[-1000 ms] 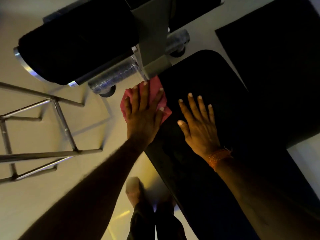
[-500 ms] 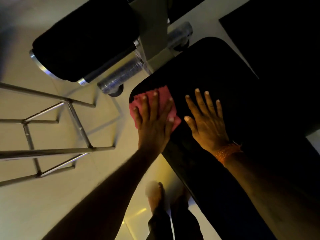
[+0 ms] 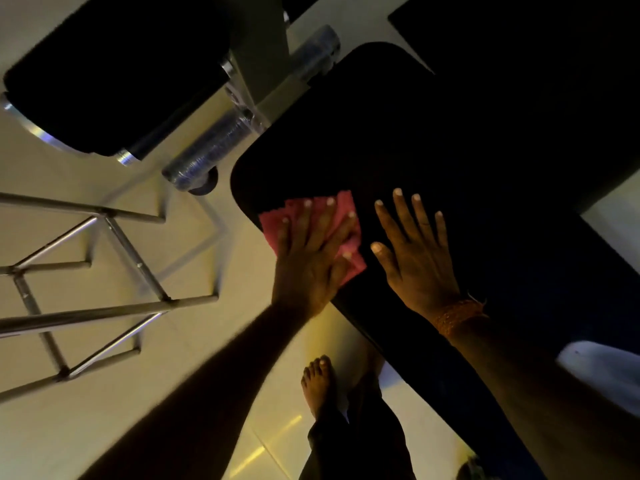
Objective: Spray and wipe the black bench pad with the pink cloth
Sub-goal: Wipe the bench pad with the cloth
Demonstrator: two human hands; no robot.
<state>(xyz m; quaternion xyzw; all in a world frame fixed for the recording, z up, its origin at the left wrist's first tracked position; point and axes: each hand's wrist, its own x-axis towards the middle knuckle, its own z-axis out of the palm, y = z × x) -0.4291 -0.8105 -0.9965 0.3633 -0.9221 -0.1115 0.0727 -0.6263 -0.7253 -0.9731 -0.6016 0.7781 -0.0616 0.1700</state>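
Fingers (image 3: 321, 221) of left hand (image 3: 308, 271) flat atop pink cloth (image 3: 273, 226), on bench pad (image 3: 433, 133)

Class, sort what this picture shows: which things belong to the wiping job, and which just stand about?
In the job: pink cloth, black bench pad, left hand pressing the cloth, right hand flat on the pad.
Standing about: metal frame, padded roller, wrapped bar.

This looks like a gym or a home workout room. A long black bench pad (image 3: 433, 150) runs from the centre toward 5 o'clock. A thick padded roller (image 3: 114, 74) with chrome end caps sits at 10 o'clock beside a grey steel post (image 3: 259, 39), and a chrome tube frame (image 3: 104, 310) stands at 9 o'clock. The floor (image 3: 104, 427) is of pale glossy tiles, with a black mat (image 3: 485, 19) at 1 o'clock.
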